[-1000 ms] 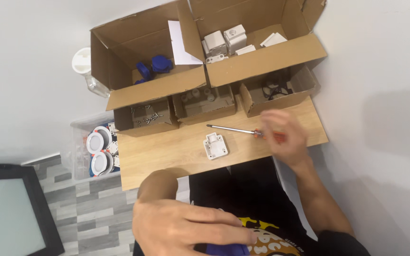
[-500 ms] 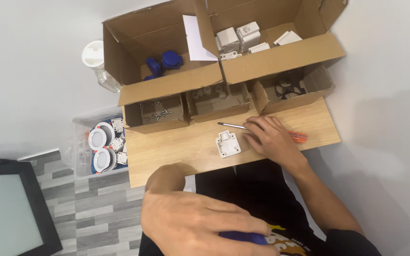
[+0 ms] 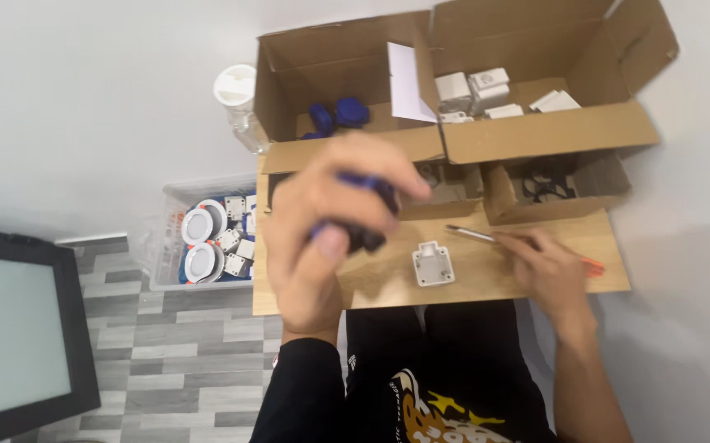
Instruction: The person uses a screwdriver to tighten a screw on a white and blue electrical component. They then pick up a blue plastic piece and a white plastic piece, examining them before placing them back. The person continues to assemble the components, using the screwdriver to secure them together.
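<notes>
Raised from the bottom edge of the frame, where it sat half a second ago, the left hand [image 3: 330, 226] now fills the centre, close to the camera and blurred. Its fingers are curled shut around a small blue and black object [image 3: 363, 215]; what kind of part it is cannot be told through the blur. The right hand [image 3: 550, 271] has stayed at the right of the wooden table [image 3: 486, 283], fingers closed on a screwdriver [image 3: 486, 237] with an orange-red handle, its metal shaft pointing left.

Between the two hands, centre of the frame, a small white plastic fitting [image 3: 433, 264] lies flat on the wood, just below the screwdriver tip and just right of the left hand, touched by neither. To work it well, the left hand would likely need to come down and steady it before the tip is set in.

Beyond the hands, open cardboard boxes [image 3: 535, 131] fill the upper frame, holding blue parts [image 3: 338, 115] and white parts [image 3: 474, 90]. A clear bin [image 3: 166, 246] of round white fittings stands on the grey floor at left, and a dark screen [image 3: 10, 328] sits at lower left.
</notes>
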